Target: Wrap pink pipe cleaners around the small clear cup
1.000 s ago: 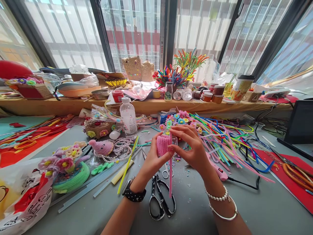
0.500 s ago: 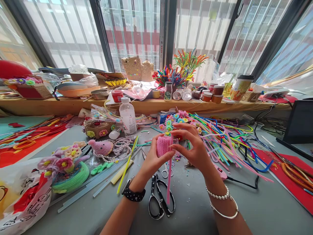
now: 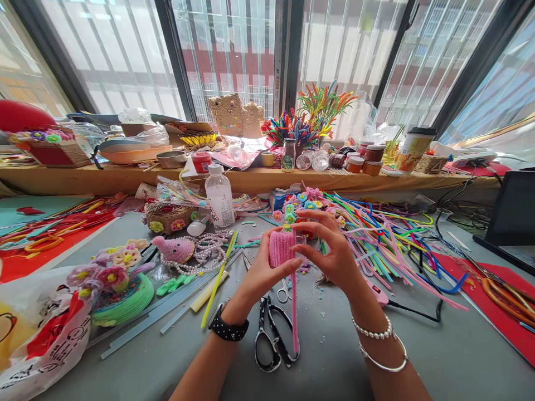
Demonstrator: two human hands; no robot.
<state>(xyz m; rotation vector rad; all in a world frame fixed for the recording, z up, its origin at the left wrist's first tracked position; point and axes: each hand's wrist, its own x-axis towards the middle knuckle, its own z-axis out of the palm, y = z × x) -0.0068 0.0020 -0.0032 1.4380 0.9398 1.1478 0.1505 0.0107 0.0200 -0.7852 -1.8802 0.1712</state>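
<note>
A small block of coiled pink pipe cleaner (image 3: 281, 249) is held up above the table's middle. My left hand (image 3: 261, 273) is closed around its left side, thumb in front. My right hand (image 3: 328, 245) pinches a pink pipe cleaner (image 3: 295, 312) at the block's right edge, and the loose end hangs straight down. Under it, black-handled scissors (image 3: 267, 345) lie on the table, overlapped in view by the hanging end. A smaller pair of scissors (image 3: 284, 292) lies just behind them. The fingers hide the block's sides.
Loose pipe cleaners (image 3: 376, 239) spread at right, beside a pink glue gun (image 3: 378, 293) with a black cord. At left are a water bottle (image 3: 220, 200), a pink crocheted-looking figure (image 3: 173, 249), bead strings (image 3: 211, 250), glue sticks (image 3: 137, 331) and a green flower piece (image 3: 125, 301).
The hanging pink end has swung slightly to the right at its bottom. Both hands keep nearly the same grip on the block and the pipe cleaner.
</note>
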